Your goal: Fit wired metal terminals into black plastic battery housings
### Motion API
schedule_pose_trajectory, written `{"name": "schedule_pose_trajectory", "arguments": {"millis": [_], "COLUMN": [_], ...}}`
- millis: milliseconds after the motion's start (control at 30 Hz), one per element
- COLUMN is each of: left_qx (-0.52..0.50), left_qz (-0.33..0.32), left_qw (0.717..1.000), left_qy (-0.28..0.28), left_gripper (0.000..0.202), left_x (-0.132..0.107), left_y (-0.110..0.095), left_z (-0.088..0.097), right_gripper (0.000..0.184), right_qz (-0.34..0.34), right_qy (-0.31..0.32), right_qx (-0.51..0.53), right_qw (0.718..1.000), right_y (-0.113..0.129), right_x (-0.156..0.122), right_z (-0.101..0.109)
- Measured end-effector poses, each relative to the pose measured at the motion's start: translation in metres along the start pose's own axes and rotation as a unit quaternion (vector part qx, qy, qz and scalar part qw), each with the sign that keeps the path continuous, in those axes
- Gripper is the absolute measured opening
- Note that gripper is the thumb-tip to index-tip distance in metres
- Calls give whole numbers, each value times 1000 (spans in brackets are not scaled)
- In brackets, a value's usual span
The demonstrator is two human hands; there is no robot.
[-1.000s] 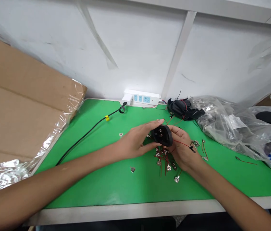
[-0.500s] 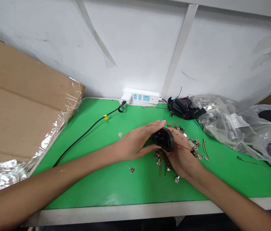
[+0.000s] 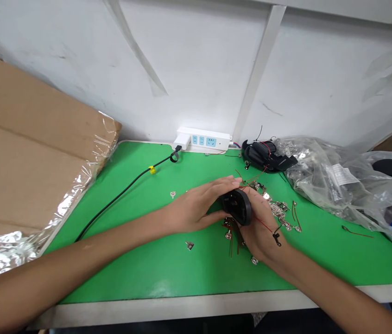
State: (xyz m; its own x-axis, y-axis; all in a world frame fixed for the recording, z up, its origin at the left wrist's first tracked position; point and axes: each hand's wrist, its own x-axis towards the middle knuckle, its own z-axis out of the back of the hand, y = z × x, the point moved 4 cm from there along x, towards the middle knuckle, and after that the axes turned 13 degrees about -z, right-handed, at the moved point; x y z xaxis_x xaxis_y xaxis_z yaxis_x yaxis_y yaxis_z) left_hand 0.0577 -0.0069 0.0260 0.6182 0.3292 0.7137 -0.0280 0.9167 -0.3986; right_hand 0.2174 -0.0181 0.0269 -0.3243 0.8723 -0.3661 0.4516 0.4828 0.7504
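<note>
A black hollow plastic housing (image 3: 237, 207) is held between both hands over the green mat. My left hand (image 3: 205, 204) closes on its left side, fingers across the top and thumb below. My right hand (image 3: 260, 218) cradles it from the right and beneath; those fingers are partly hidden. From the housing a red wire runs over my right wrist to a small dark connector piece (image 3: 277, 238). Small metal contact plates (image 3: 279, 212), several with red wires, lie heaped behind and under my right hand. A single metal plate (image 3: 189, 245) lies in front of my left hand.
Black plastic parts with wires (image 3: 267, 157) lie at the back, beside clear plastic bags (image 3: 331, 185) on the right. A white power strip (image 3: 211, 139) with a plugged-in black cable (image 3: 119, 197) stands against the wall. Cardboard in plastic wrap (image 3: 43, 153) leans at left.
The housing has tilted slightly in the hands, and my right hand has turned a little. The dark connector on the red wire now hangs lower, over my right wrist.
</note>
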Motion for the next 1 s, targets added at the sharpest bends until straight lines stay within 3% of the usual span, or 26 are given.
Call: {"name": "schedule_pose_trajectory", "arguments": {"millis": [333,667,867,1000], "left_qx": [-9,-33,-10,-12], "left_qz": [23,-10,-3,-12], "left_qw": [1000,999,999,997], "left_qy": [-2,-10,-38,-79], "left_gripper": [80,89,83,86], "left_x": [0,-1,0,-4], "left_y": [-1,2,1,5], "left_z": [2,-1,-1,0], "right_gripper": [41,42,36,32], "right_qz": [-23,-8,-5,29], "right_qy": [-1,23,18,24], "right_qx": [27,-12,-44,-127], "right_qw": [999,1000,999,991], "right_y": [-1,0,3,7], "right_x": [-1,-5,1,9], "right_z": [-1,-3,1,3]}}
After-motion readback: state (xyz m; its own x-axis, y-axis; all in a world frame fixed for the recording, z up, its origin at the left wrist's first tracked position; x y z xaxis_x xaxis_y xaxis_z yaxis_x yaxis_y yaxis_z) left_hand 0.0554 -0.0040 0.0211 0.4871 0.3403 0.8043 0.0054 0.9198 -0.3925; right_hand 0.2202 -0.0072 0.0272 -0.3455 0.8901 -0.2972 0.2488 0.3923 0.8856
